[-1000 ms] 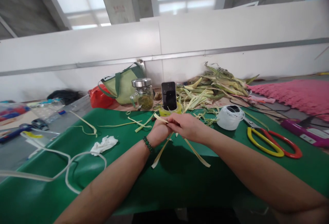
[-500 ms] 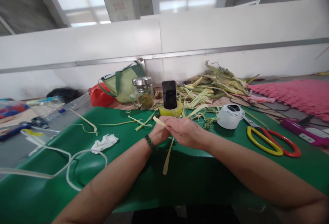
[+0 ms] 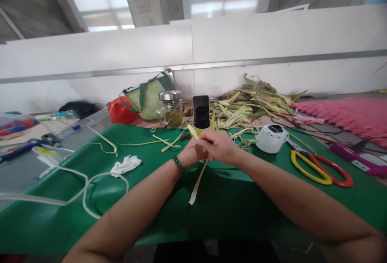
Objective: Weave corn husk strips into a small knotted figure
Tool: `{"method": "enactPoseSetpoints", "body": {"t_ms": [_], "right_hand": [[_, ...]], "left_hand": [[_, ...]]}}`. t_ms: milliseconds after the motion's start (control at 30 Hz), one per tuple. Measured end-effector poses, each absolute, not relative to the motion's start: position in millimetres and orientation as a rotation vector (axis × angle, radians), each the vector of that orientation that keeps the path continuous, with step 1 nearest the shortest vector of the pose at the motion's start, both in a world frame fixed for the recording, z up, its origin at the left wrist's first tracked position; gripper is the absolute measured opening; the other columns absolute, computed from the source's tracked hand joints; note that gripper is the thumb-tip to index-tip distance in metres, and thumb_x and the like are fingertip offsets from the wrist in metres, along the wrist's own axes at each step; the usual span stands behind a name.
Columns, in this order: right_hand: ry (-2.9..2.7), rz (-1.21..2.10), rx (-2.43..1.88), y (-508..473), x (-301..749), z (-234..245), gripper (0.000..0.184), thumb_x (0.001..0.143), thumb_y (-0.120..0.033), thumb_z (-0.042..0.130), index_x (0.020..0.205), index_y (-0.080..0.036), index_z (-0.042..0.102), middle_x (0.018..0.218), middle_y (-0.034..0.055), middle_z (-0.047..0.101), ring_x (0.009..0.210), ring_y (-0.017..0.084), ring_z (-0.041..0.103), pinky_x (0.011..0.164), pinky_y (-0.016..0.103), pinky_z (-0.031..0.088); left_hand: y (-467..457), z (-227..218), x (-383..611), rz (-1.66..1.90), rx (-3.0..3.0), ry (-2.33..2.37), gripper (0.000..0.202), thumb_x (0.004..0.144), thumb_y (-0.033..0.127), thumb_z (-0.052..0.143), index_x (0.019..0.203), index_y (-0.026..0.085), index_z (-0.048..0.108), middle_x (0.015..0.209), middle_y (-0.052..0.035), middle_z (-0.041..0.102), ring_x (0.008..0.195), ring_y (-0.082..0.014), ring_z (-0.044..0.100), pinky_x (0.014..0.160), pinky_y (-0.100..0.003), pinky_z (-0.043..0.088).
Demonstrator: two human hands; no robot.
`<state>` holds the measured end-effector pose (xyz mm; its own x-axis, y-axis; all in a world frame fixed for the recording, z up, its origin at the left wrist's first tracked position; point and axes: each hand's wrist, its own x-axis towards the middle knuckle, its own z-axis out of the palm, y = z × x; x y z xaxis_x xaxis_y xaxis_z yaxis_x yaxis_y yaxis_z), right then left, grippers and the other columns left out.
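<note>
Green cloth [image 3: 248, 198]: hands [image 3: 219, 147] still pinch strip [image 3: 198, 178].

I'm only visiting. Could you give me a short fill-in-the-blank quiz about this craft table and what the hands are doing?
1. The left hand and right hand together pinch a pale leaf strip over a table cover coloured ____.
2. The beaded bracelet sits on the ____ wrist.
3. The scissors have one yellow handle and one ____ handle.
4. Beside the glass jar, a ____ stands upright.
Missing words: green; left; red; phone.
</note>
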<state>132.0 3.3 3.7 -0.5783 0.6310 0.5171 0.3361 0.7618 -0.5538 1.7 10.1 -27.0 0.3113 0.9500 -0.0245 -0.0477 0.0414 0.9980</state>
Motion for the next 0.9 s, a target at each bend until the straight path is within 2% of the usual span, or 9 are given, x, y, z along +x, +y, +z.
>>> {"method": "enactPoseSetpoints", "body": {"t_ms": [100,233,333,500,600,767,900], "right_hand": [[-2.086,0.521,-0.722,8,144,13,0.014,0.089,-0.023,0.039,0.084,-0.018,0.051,0.054,-0.0050,0.053,0.044,0.008,0.049,0.051,0.020,0.036],[-2.151,0.125,-0.793,15,160,22,0.036,0.089,-0.037,0.042,0.060,-0.018,0.047,0.052,-0.0019,0.049,0.048,0.009,0.043,0.051,0.022,0.029],[-2.354,0.035,-1.019,20,163,25,0.041,0.085,-0.044,0.050,0.054,-0.017,0.050,0.051,-0.0005,0.050,0.048,0.009,0.041,0.048,0.023,0.022],[-2.620,0.389,-1.004,22,158,29,0.036,0.088,-0.027,0.048,0.054,-0.015,0.054,0.051,-0.0010,0.056,0.046,0.008,0.045,0.048,0.021,0.026],[-2.651,0.423,-0.959,22,160,33,0.034,0.088,-0.027,0.048,0.057,-0.015,0.056,0.052,-0.0007,0.058,0.047,0.009,0.048,0.050,0.021,0.028],[-2.733,0.332,-0.868,28,169,33,0.035,0.090,-0.030,0.047,0.062,-0.015,0.062,0.057,0.0007,0.063,0.049,0.010,0.051,0.051,0.021,0.031],[-2.584,-0.055,-0.899,32,170,23,0.031,0.091,-0.031,0.047,0.074,-0.017,0.068,0.068,0.0032,0.068,0.060,0.013,0.057,0.055,0.023,0.033]], "left_hand": [[5,-17,-5,0.934,1.286,1.008,0.017,0.056,0.020,0.077,0.055,0.009,0.064,0.051,-0.0014,0.059,0.047,-0.0088,0.053,0.051,-0.022,0.042],[9,-9,-14,1.009,1.153,1.103,0.033,0.049,0.031,0.084,0.066,0.009,0.066,0.060,-0.0003,0.062,0.051,-0.0079,0.057,0.056,-0.022,0.047],[13,-7,-19,1.105,1.124,1.076,0.039,0.045,0.035,0.086,0.065,0.010,0.063,0.058,0.0013,0.060,0.050,-0.0077,0.056,0.054,-0.022,0.047],[13,-5,-23,1.143,1.096,1.023,0.041,0.044,0.036,0.086,0.065,0.011,0.062,0.057,0.0020,0.061,0.049,-0.0066,0.055,0.052,-0.020,0.045],[11,-2,-25,1.086,1.122,1.011,0.038,0.046,0.036,0.085,0.062,0.010,0.063,0.055,0.0015,0.060,0.048,-0.0057,0.053,0.050,-0.019,0.043],[10,2,-27,1.072,1.162,1.061,0.032,0.048,0.031,0.085,0.060,0.010,0.064,0.053,0.0021,0.059,0.044,-0.0043,0.050,0.047,-0.018,0.041],[8,3,-23,1.051,1.165,1.146,0.027,0.053,0.027,0.083,0.066,0.011,0.065,0.057,0.0007,0.062,0.050,-0.0082,0.056,0.054,-0.022,0.048]]}}
